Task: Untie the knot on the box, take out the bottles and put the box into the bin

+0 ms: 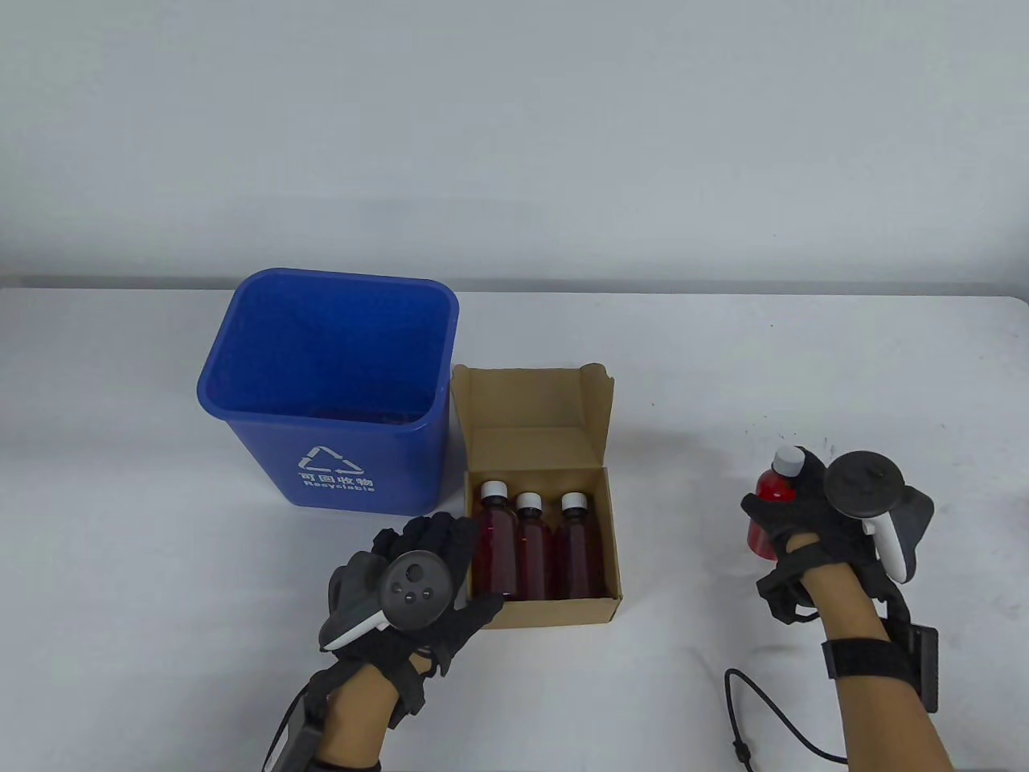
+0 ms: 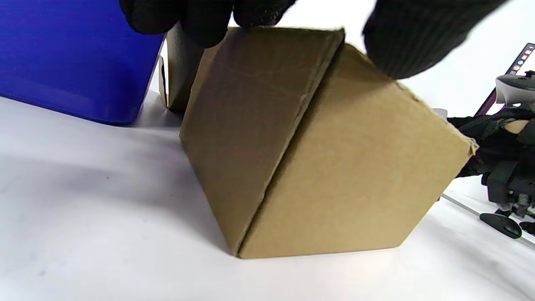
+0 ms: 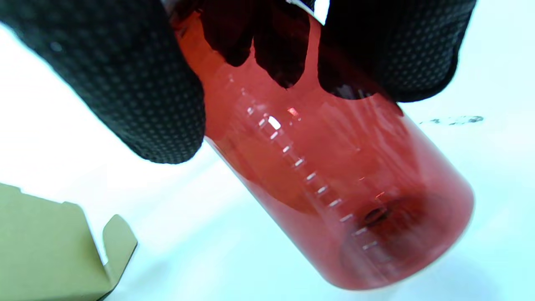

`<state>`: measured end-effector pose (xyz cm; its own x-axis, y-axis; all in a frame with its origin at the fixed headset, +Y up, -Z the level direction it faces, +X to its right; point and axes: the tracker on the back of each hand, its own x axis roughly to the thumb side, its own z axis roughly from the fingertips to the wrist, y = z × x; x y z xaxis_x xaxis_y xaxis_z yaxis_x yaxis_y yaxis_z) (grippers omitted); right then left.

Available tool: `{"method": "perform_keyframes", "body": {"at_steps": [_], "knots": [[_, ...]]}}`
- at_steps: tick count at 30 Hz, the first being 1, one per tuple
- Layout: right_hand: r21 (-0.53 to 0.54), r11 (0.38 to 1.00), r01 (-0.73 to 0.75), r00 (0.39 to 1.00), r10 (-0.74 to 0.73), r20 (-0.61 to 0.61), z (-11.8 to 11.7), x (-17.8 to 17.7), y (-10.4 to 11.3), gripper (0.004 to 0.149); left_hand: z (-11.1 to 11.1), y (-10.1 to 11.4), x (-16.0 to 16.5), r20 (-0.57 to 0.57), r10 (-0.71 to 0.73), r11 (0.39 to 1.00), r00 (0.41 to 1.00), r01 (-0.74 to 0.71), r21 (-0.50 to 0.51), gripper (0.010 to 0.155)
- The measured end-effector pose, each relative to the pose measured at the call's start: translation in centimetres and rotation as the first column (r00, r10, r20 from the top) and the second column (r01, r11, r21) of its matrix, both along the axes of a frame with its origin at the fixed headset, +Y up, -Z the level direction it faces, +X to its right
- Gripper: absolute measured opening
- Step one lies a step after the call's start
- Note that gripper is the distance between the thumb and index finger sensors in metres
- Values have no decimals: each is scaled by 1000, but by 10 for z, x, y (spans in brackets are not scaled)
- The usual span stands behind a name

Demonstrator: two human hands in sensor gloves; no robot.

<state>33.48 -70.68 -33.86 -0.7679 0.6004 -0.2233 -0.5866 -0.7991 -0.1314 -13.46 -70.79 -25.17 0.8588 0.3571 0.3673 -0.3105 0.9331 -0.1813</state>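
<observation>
Both hands sit near the front edge of the surface: the right hand (image 1: 812, 515) grips a red bottle (image 1: 770, 508), seemingly to set it aside, well right of the box (image 1: 537, 490). The left hand (image 1: 418, 579) curls over the box's front-left corner, probably steadying it; three bottles (image 1: 530, 547) remain inside, just beside the blue bin (image 1: 330, 386).

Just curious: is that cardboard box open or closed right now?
Open. The box has its lid folded back, and three bottles with white caps show inside.
</observation>
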Motion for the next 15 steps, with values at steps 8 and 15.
{"method": "perform_keyframes", "body": {"at_steps": [8,15], "knots": [[195,979,-65,997,55,59,5,23,-22,82,0,0,0,-3,-5,1000,1000,5,2,93],[218,974,-55,998,45,51,-2,26,-33,84,0,0,0,-6,-4,1000,1000,4,2,93]]}}
